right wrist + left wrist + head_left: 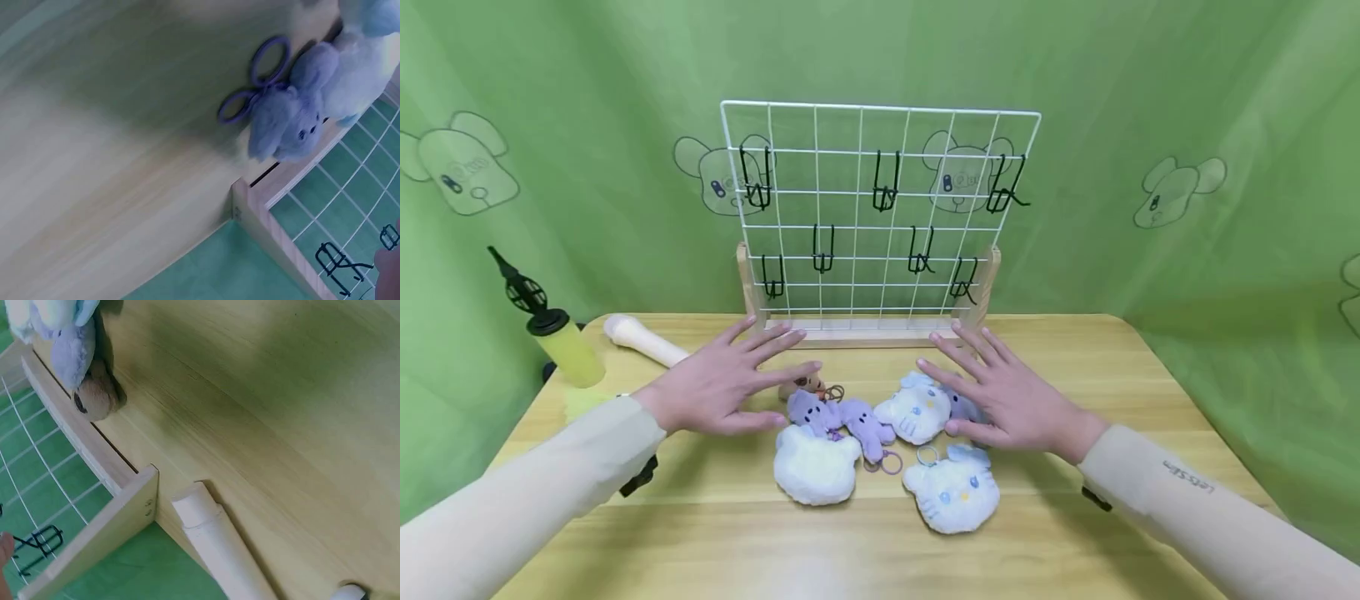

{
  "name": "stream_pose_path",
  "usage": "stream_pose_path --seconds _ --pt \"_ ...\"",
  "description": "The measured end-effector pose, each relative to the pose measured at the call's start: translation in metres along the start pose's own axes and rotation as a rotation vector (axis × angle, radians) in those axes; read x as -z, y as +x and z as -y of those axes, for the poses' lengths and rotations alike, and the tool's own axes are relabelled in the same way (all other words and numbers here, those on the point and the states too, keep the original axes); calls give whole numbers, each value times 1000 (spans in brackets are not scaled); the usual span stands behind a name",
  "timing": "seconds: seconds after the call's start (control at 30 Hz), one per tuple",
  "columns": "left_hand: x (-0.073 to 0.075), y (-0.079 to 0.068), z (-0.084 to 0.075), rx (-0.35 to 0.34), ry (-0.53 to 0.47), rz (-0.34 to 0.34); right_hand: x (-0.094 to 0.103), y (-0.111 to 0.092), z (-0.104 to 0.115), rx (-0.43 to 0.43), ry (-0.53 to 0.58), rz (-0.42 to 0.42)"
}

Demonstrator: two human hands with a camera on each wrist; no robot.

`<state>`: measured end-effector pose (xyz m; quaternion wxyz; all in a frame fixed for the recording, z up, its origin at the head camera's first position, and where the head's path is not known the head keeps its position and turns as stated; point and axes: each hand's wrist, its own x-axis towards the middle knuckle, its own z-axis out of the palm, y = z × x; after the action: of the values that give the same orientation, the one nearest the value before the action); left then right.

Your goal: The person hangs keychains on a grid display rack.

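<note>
My left hand (722, 383) is held over the table's left side, palm down with fingers spread, and holds nothing. Opposite it, my right hand (1015, 400) is spread the same way, its fingers overlapping a purple plush (964, 407) in the head view. Between the hands lie plush keychains. Two white cat plushes with blue bows, one (917, 410) behind the other (955, 493), show their faces. A plain white plush (817, 468) lies left of them. Two more purple plushes (867, 427) lie in the middle. A brown plush (97, 397) is partly hidden behind left fingertips in the head view.
A white wire grid (861, 212) with several black hooks (886, 196) stands at the back in a wooden base (857, 333). At the left are a white microphone-shaped object (643, 340) and a yellow hand pump (568, 350). A green curtain (1187, 100) surrounds the wooden table (880, 558).
</note>
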<state>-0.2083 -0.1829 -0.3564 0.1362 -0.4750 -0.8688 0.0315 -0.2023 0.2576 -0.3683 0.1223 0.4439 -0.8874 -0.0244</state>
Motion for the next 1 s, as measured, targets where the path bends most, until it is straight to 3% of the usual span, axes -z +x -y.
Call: stream_pose_path --seconds 0.1,0.27,0.4,0.57,0.67,0.77,1.0 --pt "3 0 3 112 -56 6 0 0 5 -7 43 -19" --pt "7 -1 13 396 -173 -28 4 5 15 -39 165 -32" --pt "7 -3 22 604 -324 -80 4 10 24 -133 352 73" --pt "0 0 31 822 -611 -92 1 16 40 -308 560 262" --pt "-8 5 36 899 -759 -94 1 20 49 -379 599 359" --pt "-15 14 41 933 -858 -117 1 24 58 -429 576 417" --pt "-30 30 47 963 -982 -143 -2 30 69 -484 519 475"
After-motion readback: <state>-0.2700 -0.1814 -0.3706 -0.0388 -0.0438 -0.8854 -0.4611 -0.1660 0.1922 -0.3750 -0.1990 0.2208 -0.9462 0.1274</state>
